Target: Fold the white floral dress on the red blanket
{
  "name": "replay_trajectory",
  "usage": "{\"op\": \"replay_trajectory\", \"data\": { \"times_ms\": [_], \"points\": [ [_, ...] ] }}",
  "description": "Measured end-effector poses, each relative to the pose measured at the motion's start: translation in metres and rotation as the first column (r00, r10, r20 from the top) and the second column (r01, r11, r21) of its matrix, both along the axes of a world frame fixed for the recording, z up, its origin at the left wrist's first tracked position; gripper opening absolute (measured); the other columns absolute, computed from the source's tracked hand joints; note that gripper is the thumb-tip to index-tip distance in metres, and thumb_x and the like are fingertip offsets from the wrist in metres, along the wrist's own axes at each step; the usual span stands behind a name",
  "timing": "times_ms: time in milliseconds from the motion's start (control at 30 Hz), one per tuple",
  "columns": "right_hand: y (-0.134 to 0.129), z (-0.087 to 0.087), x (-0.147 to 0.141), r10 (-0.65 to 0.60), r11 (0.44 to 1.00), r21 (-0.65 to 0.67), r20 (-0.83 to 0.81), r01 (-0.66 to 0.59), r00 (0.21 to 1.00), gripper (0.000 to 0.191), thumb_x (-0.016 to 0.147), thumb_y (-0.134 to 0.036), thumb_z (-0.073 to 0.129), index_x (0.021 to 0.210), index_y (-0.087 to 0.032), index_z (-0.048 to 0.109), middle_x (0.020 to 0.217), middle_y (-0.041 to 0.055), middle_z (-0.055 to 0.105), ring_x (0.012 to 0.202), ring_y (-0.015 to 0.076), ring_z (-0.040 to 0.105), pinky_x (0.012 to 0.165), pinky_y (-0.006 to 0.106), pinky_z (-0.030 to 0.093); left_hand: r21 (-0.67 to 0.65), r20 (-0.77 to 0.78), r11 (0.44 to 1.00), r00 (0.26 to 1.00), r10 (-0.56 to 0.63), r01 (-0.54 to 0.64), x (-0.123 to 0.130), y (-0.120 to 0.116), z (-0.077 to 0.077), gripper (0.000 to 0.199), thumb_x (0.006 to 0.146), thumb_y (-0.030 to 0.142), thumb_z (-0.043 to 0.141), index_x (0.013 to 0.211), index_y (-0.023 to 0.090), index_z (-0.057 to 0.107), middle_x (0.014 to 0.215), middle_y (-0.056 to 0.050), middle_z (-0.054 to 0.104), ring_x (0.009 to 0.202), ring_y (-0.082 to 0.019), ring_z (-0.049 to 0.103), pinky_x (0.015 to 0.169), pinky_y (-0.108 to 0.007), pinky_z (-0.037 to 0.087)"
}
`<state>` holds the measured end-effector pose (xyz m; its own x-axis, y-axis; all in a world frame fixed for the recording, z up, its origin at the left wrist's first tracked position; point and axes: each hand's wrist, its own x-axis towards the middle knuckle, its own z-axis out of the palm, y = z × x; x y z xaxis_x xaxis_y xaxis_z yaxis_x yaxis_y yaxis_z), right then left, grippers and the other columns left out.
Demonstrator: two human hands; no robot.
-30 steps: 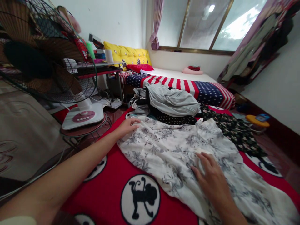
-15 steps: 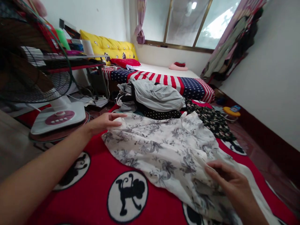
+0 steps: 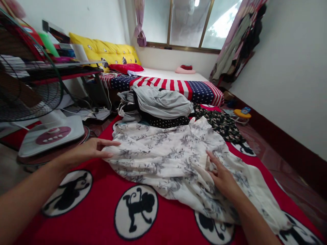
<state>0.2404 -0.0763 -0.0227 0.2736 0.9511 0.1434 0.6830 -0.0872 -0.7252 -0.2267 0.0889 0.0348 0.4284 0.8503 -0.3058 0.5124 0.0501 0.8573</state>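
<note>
Half a second back the right hand (image 3: 222, 176) was pinching up a fold of the floral garment (image 3: 168, 160) near its lower right edge; now it lies flat on the cloth, farther in toward the middle, fingers spread and pointing away from the person, gripping nothing. Meanwhile the left hand (image 3: 92, 149) has dropped lower along the garment's left edge. It rests there with fingers stretched out and loosely open, the fingertips touching the hem, with no fold caught between them.

That garment, white with a grey leaf print, is spread across the red rug (image 3: 102, 221), which carries round white patches with black monkey figures. Just beyond the garment's far edge sits a heap of clothes (image 3: 158, 105), a grey piece on top and a dark dotted one beneath, touching the floral cloth. To the right of the garment, a dark flowered piece (image 3: 222, 124) lies on the rug.

Behind the heap is a bed with a stars-and-stripes cover (image 3: 176, 86) and yellow cushions (image 3: 107, 51) against the wall. Left of the garment, off the rug, stands a fan (image 3: 38, 102) with a white base and pink button panel, near the left hand but not touching it.
</note>
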Motion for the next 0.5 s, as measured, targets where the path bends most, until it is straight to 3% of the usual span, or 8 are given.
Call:
{"op": "replay_trajectory", "data": {
  "times_ms": [67,133,233,300,367,433,500],
  "points": [
    [0.004,0.001,0.000,0.046,0.999,-0.007,0.142,-0.045,0.989,0.042,0.078,-0.036,0.057,0.117,-0.022,0.067,0.115,0.0121,0.063,0.085,0.0242,0.065,0.071,0.035,0.052,0.107,-0.098,0.994,0.995,-0.008,0.019,-0.006,-0.006,0.006,0.069,0.065,0.043,0.079,0.125,0.014,0.062,0.117,-0.006,0.069,0.099,-0.023,0.064,0.085,-0.030,0.050],
    [0.005,0.005,0.000,0.050,0.999,0.006,0.226,-0.053,0.973,0.025,0.079,-0.038,0.057,0.088,-0.021,0.073,0.099,0.0107,0.064,0.083,0.0256,0.063,0.073,0.038,0.051,0.292,-0.265,0.954,0.964,0.011,0.069,-0.013,-0.013,0.013,0.057,0.067,0.042,0.073,0.118,0.016,0.067,0.104,-0.003,0.071,0.089,-0.022,0.064,0.081,-0.029,0.049],
    [-0.001,0.021,-0.005,0.004,0.979,0.200,0.167,-0.037,0.986,0.023,0.080,-0.042,0.059,0.077,-0.023,0.070,0.108,0.0105,0.064,0.102,0.0299,0.061,0.091,0.045,0.047,0.523,-0.430,0.840,0.896,0.113,0.145,-0.028,-0.027,0.027,0.045,0.073,0.047,0.060,0.107,0.021,0.073,0.088,-0.002,0.069,0.081,-0.020,0.061,0.076,-0.028,0.047],
    [-0.013,0.036,-0.012,-0.002,0.951,0.308,0.020,-0.004,1.000,0.019,0.080,-0.042,0.062,0.081,-0.024,0.069,0.125,0.0089,0.061,0.121,0.0321,0.054,0.105,0.048,0.038,0.601,-0.453,0.780,0.878,0.154,0.173,-0.041,-0.039,0.038,0.041,0.076,0.051,0.054,0.098,0.024,0.076,0.085,-0.001,0.067,0.078,-0.018,0.060,0.073,-0.027,0.046],
    [-0.033,0.052,-0.019,0.040,0.948,0.316,-0.218,0.032,0.975,0.019,0.081,-0.044,0.064,0.086,-0.025,0.066,0.131,0.0089,0.061,0.127,0.0336,0.051,0.107,0.050,0.036,0.658,-0.418,0.731,0.895,0.155,0.180,-0.055,-0.054,0.047,0.036,0.081,0.053,0.052,0.090,0.028,0.077,0.084,0.001,0.065,0.078,-0.016,0.060,0.071,-0.024,0.046],
    [-0.056,0.066,-0.027,0.048,0.965,0.247,-0.492,0.086,0.869,0.021,0.081,-0.047,0.064,0.088,-0.027,0.063,0.124,0.0110,0.066,0.118,0.0353,0.058,0.096,0.048,0.047,0.742,-0.335,0.653,0.929,0.159,0.155,-0.067,-0.071,0.054,0.028,0.085,0.048,0.051,0.088,0.034,0.075,0.090,0.006,0.064,0.088,-0.013,0.060,0.077,-0.023,0.046],
    [-0.080,0.076,-0.033,-0.011,0.984,0.118,-0.698,0.130,0.716,0.021,0.080,-0.048,0.065,0.086,-0.029,0.061,0.112,0.0113,0.071,0.099,0.0356,0.067,0.076,0.045,0.054,0.802,-0.256,0.590,0.946,0.196,0.095,-0.078,-0.089,0.056,0.022,0.088,0.044,0.051,0.090,0.039,0.072,0.112,0.013,0.060,0.108,-0.013,0.056,0.092,-0.027,0.043]
  ]
}}
